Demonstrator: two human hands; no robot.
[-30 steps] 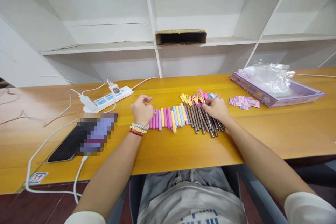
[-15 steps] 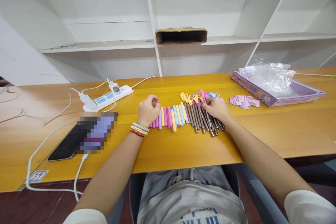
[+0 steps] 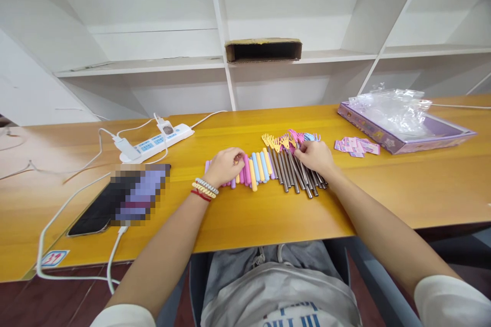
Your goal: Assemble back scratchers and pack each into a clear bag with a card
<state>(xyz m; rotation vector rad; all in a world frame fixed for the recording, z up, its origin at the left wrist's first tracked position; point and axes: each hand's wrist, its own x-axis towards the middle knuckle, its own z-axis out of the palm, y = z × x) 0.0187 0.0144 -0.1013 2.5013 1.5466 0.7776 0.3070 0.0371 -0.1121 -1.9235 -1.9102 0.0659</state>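
Note:
Several pastel foam-like tubes (image 3: pixel 253 171) in pink, yellow, blue and purple lie side by side on the table. My left hand (image 3: pixel 229 164) is over the left part of this row, fingers curled and fingertips at a pink tube; whether it grips one is hidden. To the right lies a pile of back scratchers (image 3: pixel 284 166) with dark metal rods and small hand-shaped heads in yellow, pink and blue. My right hand (image 3: pixel 315 156) rests on the pile, thumb and forefinger closed near a pink head, on a back scratcher. The palm hides part of the pile.
Small pink printed cards (image 3: pixel 356 146) lie right of the pile. Beyond them is a purple box lid (image 3: pixel 441 140) holding clear plastic bags (image 3: pixel 395 112). A white power strip (image 3: pixel 157 140), cables and a phone (image 3: pixel 92 209) are at left. White shelves with a cardboard box (image 3: pixel 263 51) stand behind.
My left hand has moved right along the row of tubes, uncovering the leftmost ones and covering some in the middle. My right hand has stayed at the back scratchers.

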